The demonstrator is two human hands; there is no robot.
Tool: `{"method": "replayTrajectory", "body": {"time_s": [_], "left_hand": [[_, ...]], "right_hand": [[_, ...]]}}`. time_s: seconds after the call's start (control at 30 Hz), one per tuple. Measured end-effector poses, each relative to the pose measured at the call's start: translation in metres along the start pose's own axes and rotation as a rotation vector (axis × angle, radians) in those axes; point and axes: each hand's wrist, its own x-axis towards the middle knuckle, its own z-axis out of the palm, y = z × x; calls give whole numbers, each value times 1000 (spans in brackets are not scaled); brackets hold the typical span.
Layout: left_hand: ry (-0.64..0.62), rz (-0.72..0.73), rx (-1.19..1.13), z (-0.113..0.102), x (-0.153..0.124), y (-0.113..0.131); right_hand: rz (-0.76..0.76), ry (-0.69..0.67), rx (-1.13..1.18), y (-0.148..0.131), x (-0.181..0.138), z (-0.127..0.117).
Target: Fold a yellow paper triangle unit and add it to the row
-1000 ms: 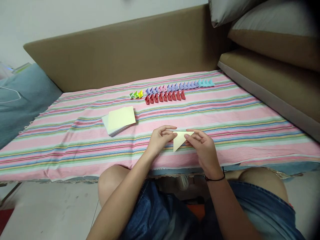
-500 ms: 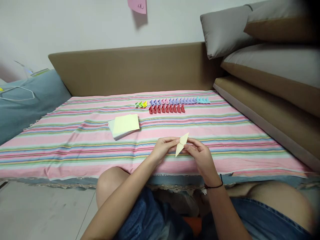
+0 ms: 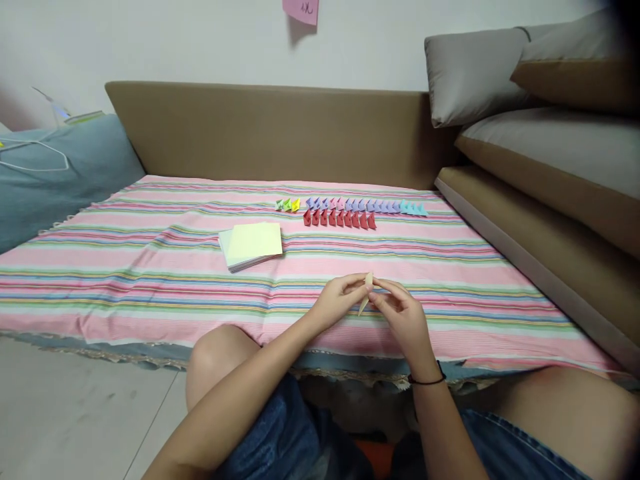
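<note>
A small folded piece of pale yellow paper (image 3: 369,280) is held above the striped cloth, narrow and seen nearly edge-on. My left hand (image 3: 341,299) pinches it from the left, thumb toward me. From the right, my right hand (image 3: 401,313) grips it between thumb and fingertips, and the two thumbs almost meet. A dark band circles my right wrist. Parts of the paper are hidden behind the fingers. Beyond my hands to the left lies a stack of square paper sheets (image 3: 255,241), pale yellow on top.
Folded red paper pieces (image 3: 340,219) stand in a row at the back. Behind them run purple, pink and blue ones (image 3: 365,205), with green and yellow ones (image 3: 288,205) to their left. Grey-brown cushions (image 3: 550,157) are piled at the right. The striped cloth (image 3: 165,280) has wrinkles.
The folded paper has gone from showing a wide diamond face to a narrow strip, as it is turned or closed between my fingers. The camera view has shifted slightly.
</note>
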Motion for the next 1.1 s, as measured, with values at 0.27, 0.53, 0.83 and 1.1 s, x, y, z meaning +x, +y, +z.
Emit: {"method": "replayTrajectory", "body": {"time_s": [0.27,0.53,0.83,1.1], "left_hand": [[22,122,457,0,-5,0],[120,31,538,3,-7,-5],[327,-59,323,2,-12,-7],[353,130,512,4,-14,-11]], "right_hand": [[11,-29,-57,6,1,1],[-228,-5,-352,3,2,7],[-413,41,-562,-1,-3,24],[-351,286,-497,6,-8,38]]}}
